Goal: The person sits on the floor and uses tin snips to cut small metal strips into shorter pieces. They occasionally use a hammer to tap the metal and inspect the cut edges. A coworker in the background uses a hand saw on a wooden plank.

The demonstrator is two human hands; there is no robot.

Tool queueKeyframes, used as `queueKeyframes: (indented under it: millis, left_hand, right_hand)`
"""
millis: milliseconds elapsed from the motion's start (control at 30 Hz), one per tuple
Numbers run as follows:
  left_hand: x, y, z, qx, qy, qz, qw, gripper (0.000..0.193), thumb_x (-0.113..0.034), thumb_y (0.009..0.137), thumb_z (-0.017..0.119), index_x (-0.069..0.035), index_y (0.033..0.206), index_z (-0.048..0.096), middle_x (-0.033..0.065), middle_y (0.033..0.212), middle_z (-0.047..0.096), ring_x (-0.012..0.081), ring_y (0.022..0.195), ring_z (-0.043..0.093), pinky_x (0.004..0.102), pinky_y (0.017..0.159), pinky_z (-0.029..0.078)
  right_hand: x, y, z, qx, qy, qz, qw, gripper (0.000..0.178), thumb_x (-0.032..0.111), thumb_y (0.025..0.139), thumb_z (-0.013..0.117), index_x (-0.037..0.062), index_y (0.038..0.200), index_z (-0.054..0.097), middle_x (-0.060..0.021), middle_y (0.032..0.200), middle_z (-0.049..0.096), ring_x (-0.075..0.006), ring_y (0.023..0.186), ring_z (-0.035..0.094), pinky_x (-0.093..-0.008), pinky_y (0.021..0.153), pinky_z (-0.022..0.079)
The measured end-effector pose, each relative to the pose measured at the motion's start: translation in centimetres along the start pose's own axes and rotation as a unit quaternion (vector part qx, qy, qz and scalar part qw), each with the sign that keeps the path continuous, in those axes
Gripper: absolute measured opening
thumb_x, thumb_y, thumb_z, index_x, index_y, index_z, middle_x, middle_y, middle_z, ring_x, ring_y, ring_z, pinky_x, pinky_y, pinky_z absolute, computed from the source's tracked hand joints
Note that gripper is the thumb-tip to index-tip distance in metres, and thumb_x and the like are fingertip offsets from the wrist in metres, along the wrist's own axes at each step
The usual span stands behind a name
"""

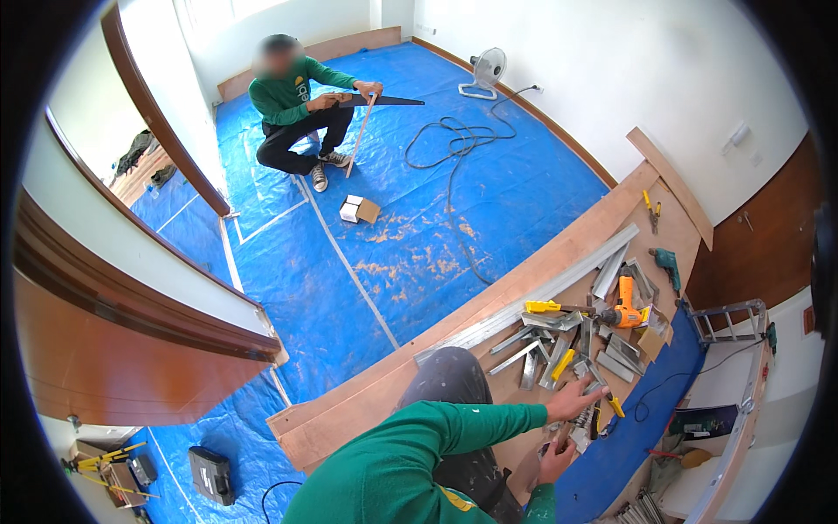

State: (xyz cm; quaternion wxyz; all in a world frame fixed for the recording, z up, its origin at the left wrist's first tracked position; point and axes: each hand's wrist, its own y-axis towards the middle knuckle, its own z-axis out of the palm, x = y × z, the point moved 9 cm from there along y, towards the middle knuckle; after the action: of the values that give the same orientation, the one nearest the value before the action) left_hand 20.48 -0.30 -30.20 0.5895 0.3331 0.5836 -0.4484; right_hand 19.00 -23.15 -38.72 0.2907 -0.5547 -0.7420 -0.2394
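My left hand [574, 402] reaches over the lower end of the tool pile with its fingers stretched out. Close to its fingertips is a yellow-and-black handled tool [615, 405]. Nearer to me, my right hand [556, 461] has its fingers curled; what they hold, if anything, is too small to make out. Cut metal channel pieces [559, 341] lie jumbled on the plywood board [367, 397] beside my hands. An orange power drill [625, 306] rests among them, with a yellow-handled tool [543, 306] to its left.
A teal drill [668, 265] and yellow-handled pliers [651, 210] lie farther up. Another person [292, 96] crouches on blue sheeting, holding a handsaw [384, 100] and a wooden strip [361, 135]. A fan [486, 70], cable [454, 140], small box [359, 210] and black case [211, 475] stand around.
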Motion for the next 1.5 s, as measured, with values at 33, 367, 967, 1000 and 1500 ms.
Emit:
queueKeyframes:
  millis: [33,367,967,1000,1500]
  left_hand:
    - [-0.1,-0.2,0.2,0.014,-0.001,-0.011,1.000,0.113,-0.083,0.095,0.050,0.016,0.149,0.046,0.0333,0.133,0.064,0.0405,0.127,0.062,0.0454,0.105,0.049]
    - [1.8,0.5,2.2,0.035,-0.021,0.006,0.999,0.087,-0.072,0.101,0.054,0.004,0.142,0.055,0.0237,0.127,0.068,0.0317,0.121,0.064,0.0423,0.104,0.048]
    - [2.1,0.6,1.8,0.052,-0.035,-0.025,0.998,0.087,-0.069,0.102,0.055,0.006,0.146,0.052,0.0262,0.135,0.065,0.0338,0.128,0.062,0.0420,0.108,0.047]
    - [2.2,0.6,1.5,0.030,-0.039,-0.017,0.999,0.090,-0.070,0.101,0.055,0.007,0.148,0.051,0.0272,0.137,0.064,0.0346,0.129,0.061,0.0421,0.110,0.046]
    - [-0.5,-0.9,0.8,0.024,-0.061,-0.038,0.997,0.100,-0.080,0.096,0.051,0.008,0.144,0.054,0.0335,0.133,0.064,0.0421,0.128,0.062,0.0459,0.108,0.046]
  right_hand:
    - [0.0,-0.2,-0.1,-0.006,-0.001,0.000,1.000,0.037,0.017,0.100,0.069,-0.0040,0.126,0.053,-0.0219,0.113,0.064,-0.0354,0.098,0.066,-0.0455,0.088,0.052]
    - [0.5,-0.3,0.7,-0.023,-0.033,-0.011,0.999,0.037,0.019,0.101,0.064,-0.0065,0.126,0.054,-0.0278,0.117,0.061,-0.0448,0.103,0.062,-0.0494,0.092,0.049]
    - [0.4,-0.4,0.6,-0.022,0.013,0.028,0.999,0.038,0.013,0.100,0.067,-0.0062,0.130,0.053,-0.0211,0.110,0.062,-0.0326,0.094,0.063,-0.0434,0.087,0.052]
    - [1.0,-0.3,0.6,-0.015,0.018,0.025,0.999,0.039,0.013,0.099,0.068,-0.0054,0.130,0.052,-0.0197,0.111,0.062,-0.0305,0.094,0.063,-0.0424,0.086,0.052]
    - [-17.6,-5.3,-13.1,-0.174,-0.185,-0.014,0.967,0.045,0.020,0.100,0.065,0.0065,0.137,0.044,-0.0156,0.122,0.059,-0.0308,0.097,0.063,-0.0453,0.090,0.053]
